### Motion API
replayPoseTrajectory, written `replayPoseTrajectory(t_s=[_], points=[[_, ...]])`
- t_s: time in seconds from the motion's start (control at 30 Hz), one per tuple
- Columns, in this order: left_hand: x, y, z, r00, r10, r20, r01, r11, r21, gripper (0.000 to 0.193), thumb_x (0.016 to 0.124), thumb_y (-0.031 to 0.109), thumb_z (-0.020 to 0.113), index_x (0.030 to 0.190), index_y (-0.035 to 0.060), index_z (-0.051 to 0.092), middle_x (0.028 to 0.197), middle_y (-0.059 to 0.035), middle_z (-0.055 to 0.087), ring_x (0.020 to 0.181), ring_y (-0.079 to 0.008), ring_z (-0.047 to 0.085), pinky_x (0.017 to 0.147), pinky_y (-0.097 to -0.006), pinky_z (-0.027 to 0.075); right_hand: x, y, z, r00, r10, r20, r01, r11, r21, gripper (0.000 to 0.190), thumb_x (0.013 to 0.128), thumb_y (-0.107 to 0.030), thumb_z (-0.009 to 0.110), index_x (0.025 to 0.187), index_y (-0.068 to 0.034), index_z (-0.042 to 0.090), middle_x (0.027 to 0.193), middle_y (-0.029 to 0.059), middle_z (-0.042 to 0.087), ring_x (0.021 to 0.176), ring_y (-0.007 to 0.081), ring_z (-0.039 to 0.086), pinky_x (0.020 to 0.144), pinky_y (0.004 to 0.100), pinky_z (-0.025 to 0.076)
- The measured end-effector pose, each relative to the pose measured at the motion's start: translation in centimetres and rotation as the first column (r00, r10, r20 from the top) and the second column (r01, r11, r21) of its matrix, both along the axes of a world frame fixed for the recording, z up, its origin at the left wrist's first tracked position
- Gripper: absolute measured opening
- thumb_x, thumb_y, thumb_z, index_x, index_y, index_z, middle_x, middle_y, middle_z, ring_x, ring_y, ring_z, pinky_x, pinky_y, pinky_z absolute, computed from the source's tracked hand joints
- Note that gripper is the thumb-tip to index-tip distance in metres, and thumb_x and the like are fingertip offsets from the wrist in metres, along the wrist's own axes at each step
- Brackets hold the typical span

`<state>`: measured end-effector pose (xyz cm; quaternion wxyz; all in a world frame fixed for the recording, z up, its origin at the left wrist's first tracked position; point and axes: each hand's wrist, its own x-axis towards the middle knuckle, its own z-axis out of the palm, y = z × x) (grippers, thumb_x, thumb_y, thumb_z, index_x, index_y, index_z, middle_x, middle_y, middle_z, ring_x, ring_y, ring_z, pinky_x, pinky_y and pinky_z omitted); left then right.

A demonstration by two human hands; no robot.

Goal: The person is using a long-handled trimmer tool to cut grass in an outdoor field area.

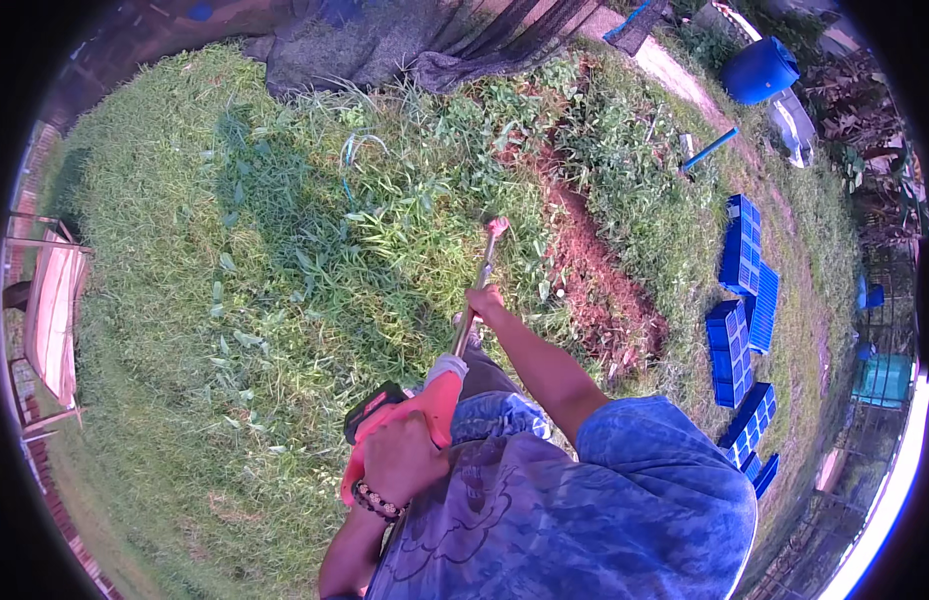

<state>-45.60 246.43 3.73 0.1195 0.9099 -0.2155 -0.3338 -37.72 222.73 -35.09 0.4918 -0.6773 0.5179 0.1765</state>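
A cordless grass trimmer (443,390) slants across the view in front of my body. My left hand (404,459), with a beaded bracelet at the wrist, is wrapped around its red rear handle. Next to that hand sits a dark battery pack (373,411). Farther along, my right hand (485,301) grips the metal shaft (486,264). The small red cutting head (498,226) is low among green weeds (404,232); its blade or line cannot be made out. Part of one shoe and trouser leg (494,371) shows below the shaft.
A strip of reddish bare soil (595,262) runs right of the trimmer. Blue plastic crates (728,352) lie farther right, below a blue pipe (710,149) and a blue barrel (761,71). Dark shade netting (344,60) hangs at the top. Wooden boards (55,315) stand far left.
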Motion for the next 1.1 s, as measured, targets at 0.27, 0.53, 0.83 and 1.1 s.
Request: replayPoseTrajectory(t_s=[0.27,0.53,0.83,1.1], points=[[3.2,-7.1,-2.0,0.990,0.116,0.081,-0.118,0.993,0.023,0.032,0.069,0.029,0.070,0.086,0.0037,0.059,0.072,-0.0158,0.065,0.069,-0.0343,0.066,0.061,-0.0454,0.053,8.9,-5.1,1.5,0.996,0.041,0.074,-0.043,0.999,0.031,0.056,0.072,-0.032,0.064,0.113,0.002,0.048,0.100,0.0207,0.063,0.083,0.0262,0.066,0.072,0.0360,0.054],[5.4,-7.3,0.3,0.993,0.097,-0.062,-0.097,0.995,0.002,0.035,0.069,0.033,0.069,0.084,0.0020,0.061,0.075,-0.0205,0.064,0.075,-0.0375,0.064,0.070,-0.0459,0.052,3.2,-6.4,2.5,0.991,-0.130,0.030,0.124,0.981,0.151,0.038,0.075,-0.018,0.065,0.101,0.004,0.047,0.075,0.0142,0.058,0.057,0.0202,0.060,0.041,0.0346,0.052],[6.2,-7.0,4.1,0.971,-0.032,-0.237,0.038,0.999,0.021,0.037,0.068,0.036,0.067,0.084,0.0031,0.063,0.075,-0.0188,0.065,0.075,-0.0362,0.065,0.071,-0.0440,0.053,-6.7,-7.1,6.9,0.988,-0.033,-0.152,0.066,0.975,0.214,0.025,0.072,-0.020,0.060,0.076,0.005,0.061,0.065,0.0135,0.064,0.051,0.0174,0.062,0.048,0.0327,0.053],[6.2,-9.8,2.4,0.984,0.034,-0.174,-0.033,0.999,0.008,0.043,0.069,0.041,0.068,0.083,0.0007,0.063,0.075,-0.0198,0.064,0.075,-0.0372,0.064,0.072,-0.0452,0.051,-2.0,-9.7,3.2,0.973,-0.221,0.069,0.216,0.974,0.074,0.021,0.072,-0.017,0.061,0.069,0.003,0.053,0.060,0.0114,0.055,0.048,0.0176,0.054,0.041,0.0325,0.046]])
